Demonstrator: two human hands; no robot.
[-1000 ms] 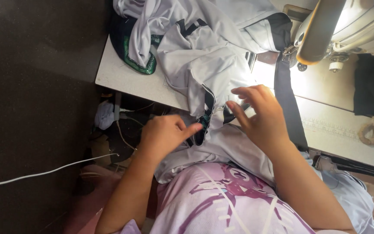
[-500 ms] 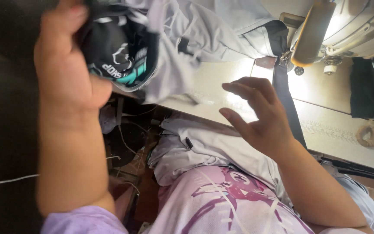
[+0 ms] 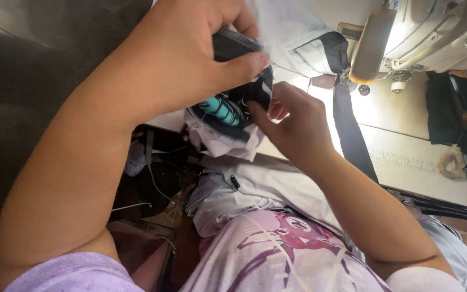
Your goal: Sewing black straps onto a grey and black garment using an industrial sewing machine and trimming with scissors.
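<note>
- Garment (image 3: 228,116), pale grey with a black and teal collar part, is bunched and lifted at the centre of the view, above the near edge of the table (image 3: 406,157).
- Left hand (image 3: 190,54) is closed on the top of the bunch, thumb pressed across the dark band, fingers curled over it.
- Under the left arm, on the left, a dark floor (image 3: 22,108) shows, with thin cables (image 3: 158,184) hanging below the table edge.
- More grey cloth (image 3: 255,189) hangs from the bunch down into the lap, over purple printed clothing (image 3: 277,254).
- Right hand (image 3: 293,127) holds the right side of the bunch, its fingers tucked into the cloth beside the teal part.
- A black strap (image 3: 352,146) runs from far to near across the table, just right of the right hand.
- A sewing machine (image 3: 428,32) stands far right, its lamp lighting the table.
- Dark cloth (image 3: 461,119) lies at the far right edge.
</note>
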